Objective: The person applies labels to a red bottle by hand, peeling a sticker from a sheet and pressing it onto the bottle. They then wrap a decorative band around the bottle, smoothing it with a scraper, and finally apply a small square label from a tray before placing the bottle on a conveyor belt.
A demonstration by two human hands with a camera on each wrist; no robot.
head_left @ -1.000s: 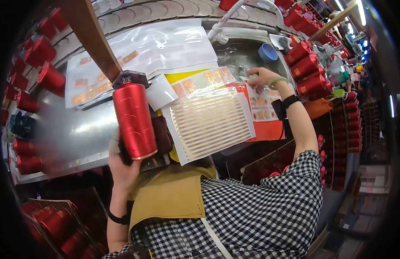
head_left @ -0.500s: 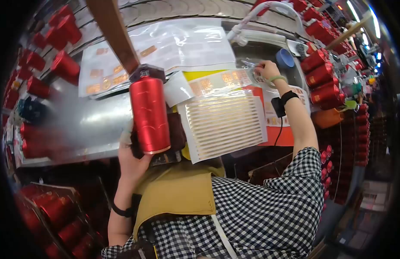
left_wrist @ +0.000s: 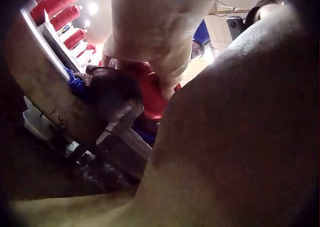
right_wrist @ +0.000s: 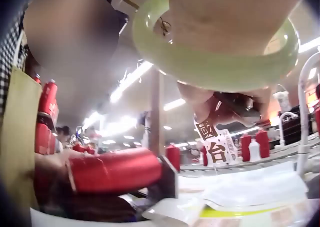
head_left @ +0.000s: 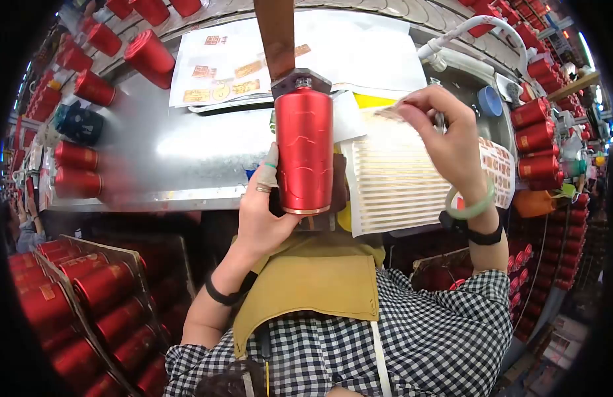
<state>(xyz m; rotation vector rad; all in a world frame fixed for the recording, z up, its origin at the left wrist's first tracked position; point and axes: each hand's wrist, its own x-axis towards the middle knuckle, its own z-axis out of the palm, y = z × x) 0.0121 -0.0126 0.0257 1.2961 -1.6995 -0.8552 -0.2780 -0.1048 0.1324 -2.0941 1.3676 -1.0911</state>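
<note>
A red bottle (head_left: 305, 149) lies with its neck at a dark angular holder (head_left: 301, 81) and its base toward the person. My left hand (head_left: 260, 218) holds it low on its left side, thumb near the base. In the left wrist view, the hand (left_wrist: 155, 27) hides most of the red surface. My right hand (head_left: 445, 132), wearing a pale green bangle (head_left: 471, 202), is raised over the striped sheet (head_left: 399, 185). Its thumb and fingertips pinch a small decal (right_wrist: 216, 142) with brown-gold characters. A dark object (right_wrist: 237, 104) shows at the fingers of that hand.
A wooden post (head_left: 275, 36) rises behind the holder. White sheets with gold decals (head_left: 247, 69) cover the back of the metal table (head_left: 167, 142). At right are a sink with a white faucet (head_left: 465, 30) and a blue cup (head_left: 490, 101). Red bottles (head_left: 75, 165) crowd both sides.
The right hand has come from the sink toward the bottle, lifting the decal. The left hand stays on the bottle. The head view has turned leftward, so the scene sits farther right.
</note>
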